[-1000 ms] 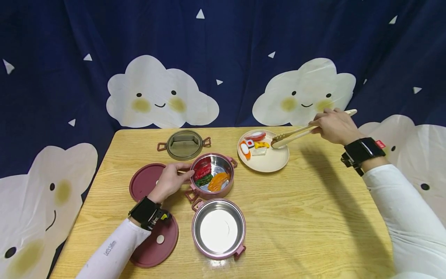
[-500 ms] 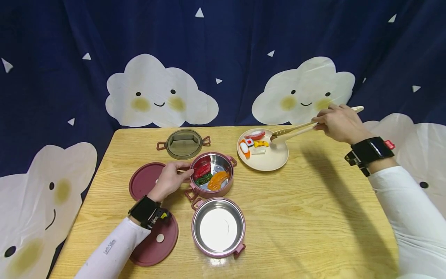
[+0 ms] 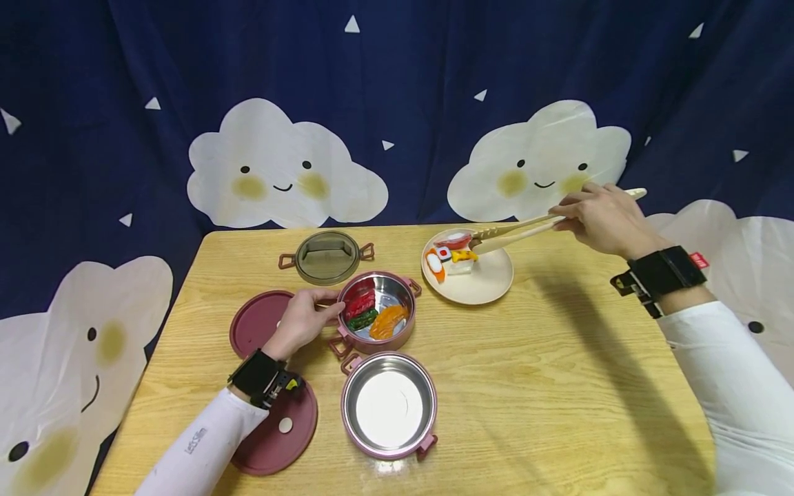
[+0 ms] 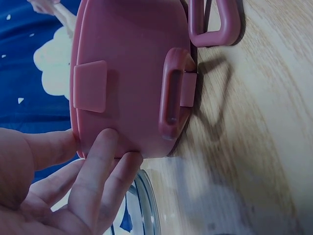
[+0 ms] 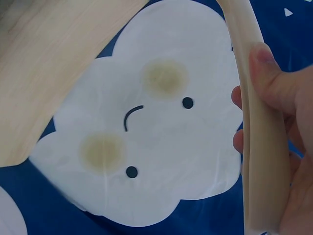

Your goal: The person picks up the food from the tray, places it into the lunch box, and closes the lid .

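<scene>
My left hand [image 3: 302, 322] holds the side of a pink pot [image 4: 132, 73]. Its thumb is at the rim and other fingers lie against the outer wall. Inside that pot lie a red piece [image 3: 361, 303], a green piece [image 3: 362, 319] and an orange piece [image 3: 389, 322] of toy food. In my right hand [image 3: 604, 219] is a pair of wooden-looking tongs [image 3: 517, 235], gripped between thumb and fingers. The tong tips are over a cream plate [image 3: 490, 286], by a yellow toy piece [image 3: 463, 255]. Something dark brown shows at the tips; I cannot tell what.
Toward me stands a second pink pot [image 3: 389, 405] with nothing in it. Two maroon lids [image 3: 269, 441] lie at the left, partly under my left arm. A see-through lid [image 3: 327, 258] with handles sits at the back. Other toy sushi [image 3: 436, 265] shares the plate.
The tongs' tips have shifted left across the plate, from its right part to the yellow piece. The right hand first drew slightly right. My left hand and the pots have stayed put.
</scene>
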Motion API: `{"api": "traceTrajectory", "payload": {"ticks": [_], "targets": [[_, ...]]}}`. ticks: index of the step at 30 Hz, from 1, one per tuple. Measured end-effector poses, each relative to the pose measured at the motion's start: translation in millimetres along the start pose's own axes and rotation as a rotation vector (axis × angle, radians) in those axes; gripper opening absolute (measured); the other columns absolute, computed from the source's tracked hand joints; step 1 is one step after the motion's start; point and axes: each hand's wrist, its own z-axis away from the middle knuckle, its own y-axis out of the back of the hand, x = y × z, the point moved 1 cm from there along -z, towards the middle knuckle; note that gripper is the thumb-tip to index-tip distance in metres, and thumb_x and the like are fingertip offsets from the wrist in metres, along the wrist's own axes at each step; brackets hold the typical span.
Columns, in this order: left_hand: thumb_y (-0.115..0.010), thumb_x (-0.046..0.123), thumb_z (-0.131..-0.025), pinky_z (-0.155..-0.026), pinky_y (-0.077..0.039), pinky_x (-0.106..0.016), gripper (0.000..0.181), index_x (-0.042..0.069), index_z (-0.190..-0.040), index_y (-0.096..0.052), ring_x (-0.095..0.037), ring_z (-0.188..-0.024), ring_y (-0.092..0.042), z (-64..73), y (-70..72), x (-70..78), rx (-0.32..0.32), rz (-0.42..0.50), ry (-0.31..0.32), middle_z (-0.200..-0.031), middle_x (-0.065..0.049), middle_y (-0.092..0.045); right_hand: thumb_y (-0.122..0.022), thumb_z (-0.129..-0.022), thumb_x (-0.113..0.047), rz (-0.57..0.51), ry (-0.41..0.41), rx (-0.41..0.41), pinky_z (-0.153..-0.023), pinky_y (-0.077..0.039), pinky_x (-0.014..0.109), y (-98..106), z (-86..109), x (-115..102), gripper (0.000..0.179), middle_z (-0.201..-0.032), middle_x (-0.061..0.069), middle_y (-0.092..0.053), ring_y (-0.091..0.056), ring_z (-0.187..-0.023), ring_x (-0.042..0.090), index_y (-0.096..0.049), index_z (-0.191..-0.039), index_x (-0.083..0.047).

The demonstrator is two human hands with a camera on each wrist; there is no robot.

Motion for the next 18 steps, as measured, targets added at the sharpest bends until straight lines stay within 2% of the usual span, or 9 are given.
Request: {"api": "traceTrajectory", "payload": {"ticks": [8, 18], "targets": [[-0.067, 0.021, -0.105, -0.077, -0.058, -0.022, 0.037, 0.003, -0.137, -0.069, -0.025, -0.098, -0.08, -0.2, 0.5, -0.1, 0.005, -0.006, -0.005, -0.121, -0.02, -0.078, -0.088, -0.082, -0.009, -0.01, 0.05, 0.058, -0.067, -0.046, 0.042, 14, -9.0, -21, 0.025, -0.099, 0.009, -0.081, -0.065, -0.083, 0.029, -0.084, -0.106, -0.008], [-0.068, 0.022, -0.105, -0.074, -0.054, -0.023, 0.037, 0.001, -0.136, -0.07, -0.026, -0.099, -0.079, -0.8, -0.3, -1.6, 0.008, -0.035, -0.006, -0.12, -0.02, -0.078, -0.087, -0.084, -0.013, -0.014, 0.134, 0.092, -0.076, -0.05, 0.044, 21, -22.5, -50, 0.023, -0.097, 0.007, -0.081, -0.066, -0.087, 0.029, -0.084, -0.107, -0.01]]}}
